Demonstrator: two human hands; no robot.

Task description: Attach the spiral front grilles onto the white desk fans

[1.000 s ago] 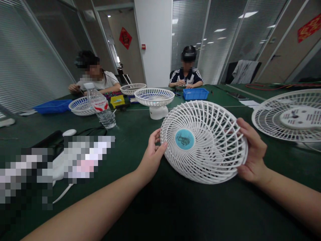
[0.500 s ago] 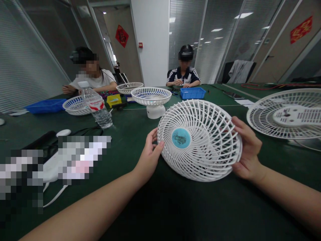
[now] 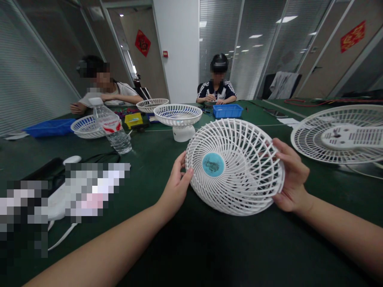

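Note:
A round white fan grille (image 3: pixel 239 171) with swirling ribs and a blue centre badge is held tilted above the dark green table (image 3: pixel 140 179). Its left rim is gripped by my left hand (image 3: pixel 178 181), the thumb lying on the front edge. On the opposite side my right hand (image 3: pixel 290 175) is closed round the rim, with some fingers partly behind the ribs. Through the ribs a further white part shows, but I cannot tell what it is. Just beyond stands a white grille on a short base (image 3: pixel 182 133).
At right lies a large white fan grille with a motor housing (image 3: pixel 338 139). To the left are a water bottle (image 3: pixel 112 127), a blue tray (image 3: pixel 49 127) and blurred items with cords. Across the table two people sit near a small blue bin (image 3: pixel 228 111) and a yellow box (image 3: pixel 133 120).
The whole view shifts slightly, so things appear a little further left. Both hands keep their hold on the grille. The person at left has brought an arm across the front of the body.

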